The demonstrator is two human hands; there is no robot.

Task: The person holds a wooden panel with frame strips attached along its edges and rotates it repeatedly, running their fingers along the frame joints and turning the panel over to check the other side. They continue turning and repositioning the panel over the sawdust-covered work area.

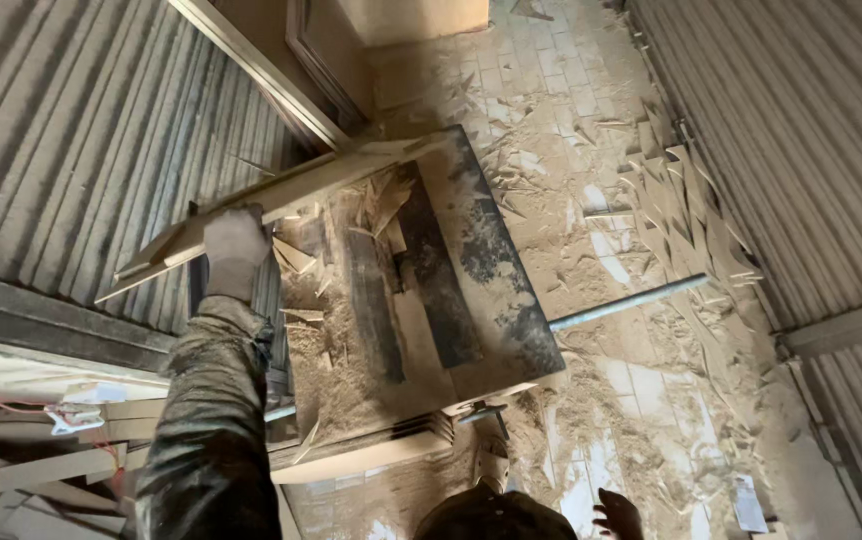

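I keep the long wooden strip [281,195] level and flat along the sawdust-covered bench [511,300], steering it clear of the offcuts [296,258] near its edge. My left hand [234,245] has its grip clenched around the strip near its lower end. My right hand [619,512] hangs low by the floor, fingers spread, grasping nothing.

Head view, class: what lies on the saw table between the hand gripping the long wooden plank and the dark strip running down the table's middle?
Head view: between the left hand on the wooden plank and the dark strip lie sawdust and small wood offcuts.
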